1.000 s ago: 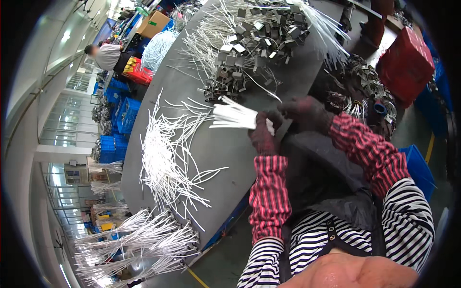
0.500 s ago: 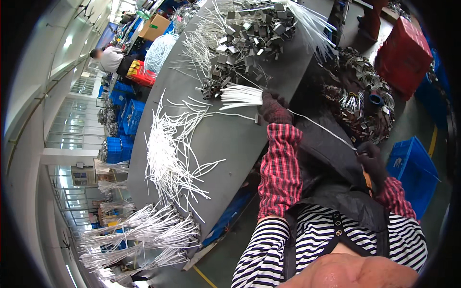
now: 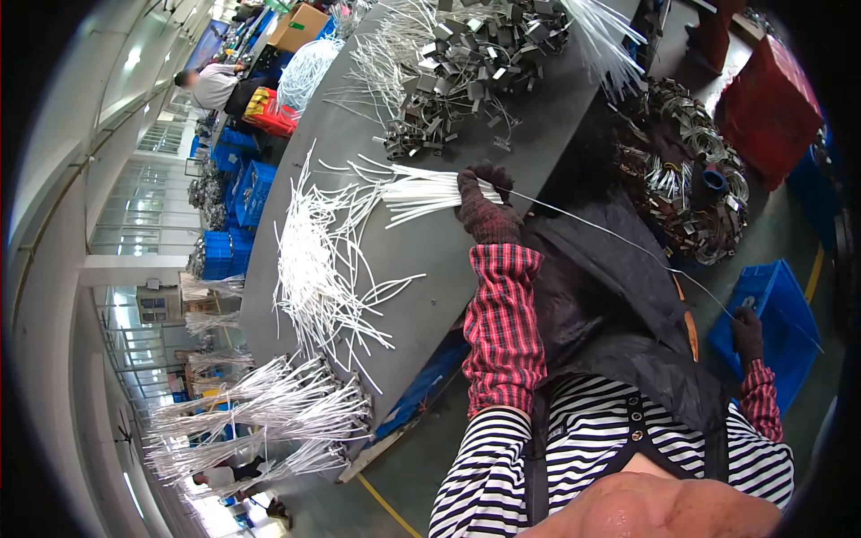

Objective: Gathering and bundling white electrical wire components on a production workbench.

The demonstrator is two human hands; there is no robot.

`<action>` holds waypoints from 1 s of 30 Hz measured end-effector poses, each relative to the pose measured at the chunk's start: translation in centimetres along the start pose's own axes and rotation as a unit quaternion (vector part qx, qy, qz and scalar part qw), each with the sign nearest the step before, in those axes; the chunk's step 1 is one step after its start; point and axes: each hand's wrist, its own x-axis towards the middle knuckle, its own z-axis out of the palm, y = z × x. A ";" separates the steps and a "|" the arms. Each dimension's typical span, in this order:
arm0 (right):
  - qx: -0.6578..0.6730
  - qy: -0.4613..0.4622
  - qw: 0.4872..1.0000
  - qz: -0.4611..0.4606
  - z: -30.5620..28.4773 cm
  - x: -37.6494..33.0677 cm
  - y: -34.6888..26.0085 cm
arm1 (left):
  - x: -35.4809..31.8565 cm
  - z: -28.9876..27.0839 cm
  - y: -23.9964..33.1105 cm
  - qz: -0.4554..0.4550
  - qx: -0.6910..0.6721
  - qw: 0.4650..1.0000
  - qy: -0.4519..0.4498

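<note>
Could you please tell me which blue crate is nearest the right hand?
The blue crate at lower right: in view, the right hand overlaps it, while the blue crates at left stand beyond the table.

Bundle of slender white tubes (image 3: 421, 193): roughly parallel, right end closed in your left grip (image 3: 486, 208), free ends fanned left over the bench (image 3: 439, 269); contact with it unclear. Thin pale wire (image 3: 612, 232): runs from your left grip, near and rightward, slightly curved, to your right grip (image 3: 747, 335).
</note>
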 end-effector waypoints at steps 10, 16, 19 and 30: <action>0.011 -0.130 0.989 -0.069 8.8 0.9 -14.5 | -3.4 -0.4 -2.7 -0.017 0.076 0.995 -0.054; 0.190 -0.289 0.892 -0.291 19.8 -1.0 -35.7 | -1.7 -3.5 -4.6 -0.002 0.162 0.983 -0.090; 0.154 -0.290 0.902 -0.279 23.5 -3.9 -43.4 | 0.1 -5.1 -3.9 0.138 0.486 0.855 -0.119; -0.126 -0.032 0.835 -0.535 30.6 3.5 -50.3 | 1.4 -6.2 7.2 0.054 0.526 0.826 0.195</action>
